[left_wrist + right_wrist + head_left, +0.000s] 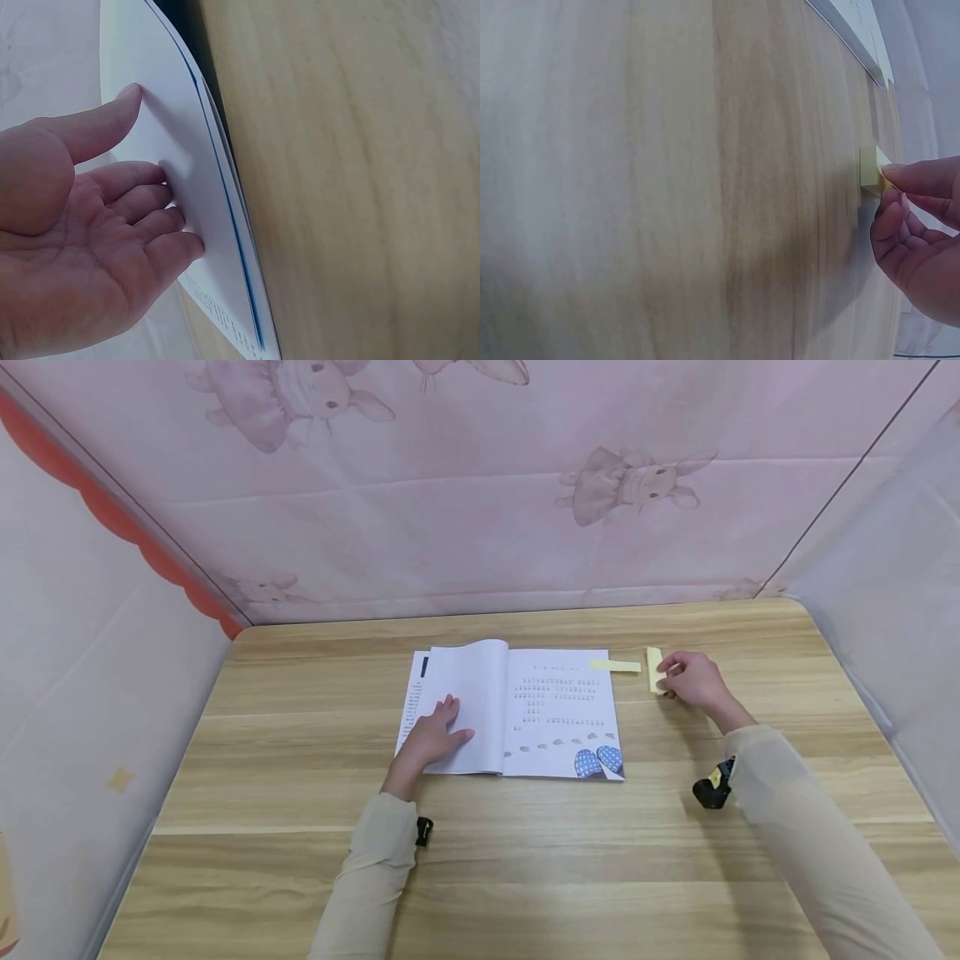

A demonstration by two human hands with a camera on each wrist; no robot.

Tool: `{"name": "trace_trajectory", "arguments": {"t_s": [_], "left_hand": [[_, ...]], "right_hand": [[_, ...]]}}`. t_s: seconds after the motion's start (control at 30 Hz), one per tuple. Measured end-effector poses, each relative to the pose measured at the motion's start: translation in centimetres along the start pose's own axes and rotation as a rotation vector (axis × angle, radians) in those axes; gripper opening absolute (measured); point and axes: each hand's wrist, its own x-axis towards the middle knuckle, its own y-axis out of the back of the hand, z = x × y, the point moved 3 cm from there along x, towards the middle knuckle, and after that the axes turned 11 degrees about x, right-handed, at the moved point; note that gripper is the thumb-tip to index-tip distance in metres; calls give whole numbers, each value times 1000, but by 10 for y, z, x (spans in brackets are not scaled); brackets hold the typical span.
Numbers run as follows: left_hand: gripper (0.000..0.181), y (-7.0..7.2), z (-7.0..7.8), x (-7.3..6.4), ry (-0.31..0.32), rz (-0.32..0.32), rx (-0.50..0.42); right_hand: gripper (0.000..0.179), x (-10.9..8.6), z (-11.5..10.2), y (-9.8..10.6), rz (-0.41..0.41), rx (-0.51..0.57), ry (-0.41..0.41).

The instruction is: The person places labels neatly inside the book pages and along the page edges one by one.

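Observation:
An open book (555, 735) lies on the wooden table, with small print and a blue checked picture on its right page. My left hand (431, 739) rests on the blank left page (476, 693), fingers spread; its fingertips (196, 246) press the paper in the left wrist view. A pale yellow sticky strip (624, 667) crosses the right page's upper edge and sticks out past it. Right of that strip stands a yellow sticky note pad (652, 668). Thumb and index finger of my right hand (697, 681) pinch the pad's edge, where a sheet lifts in the right wrist view.
The wooden table (555, 877) stretches around the book and ends at a back edge against a pink rabbit-print curtain (450, 527). Pale curtains stand at both sides. Black wrist cameras (712, 787) sit by the sleeves.

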Motion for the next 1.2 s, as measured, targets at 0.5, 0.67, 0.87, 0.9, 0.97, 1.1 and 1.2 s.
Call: {"name": "trace_trajectory", "arguments": {"t_s": [0.5,0.67,0.87,0.9,0.97,1.1,1.2], "left_hand": [[64,1,1,-2,-10,6,-2],[64,1,1,-2,-9,6,-2],[64,1,1,-2,-6,0,2],[64,1,1,-1,-4,-2,3],[64,1,1,-2,-3,-2,4],[64,1,1,-2,-4,-1,3],[64,1,1,-2,-4,0,-2]], "right_hand": [[24,0,-1,1,11,56,-4],[9,0,-2,2,15,33,11],[9,0,-2,2,15,15,11],[9,1,-2,2,15,15,9],[9,1,-1,2,12,15,5],[9,1,-1,2,5,18,0],[9,0,-2,2,4,14,2]]}}
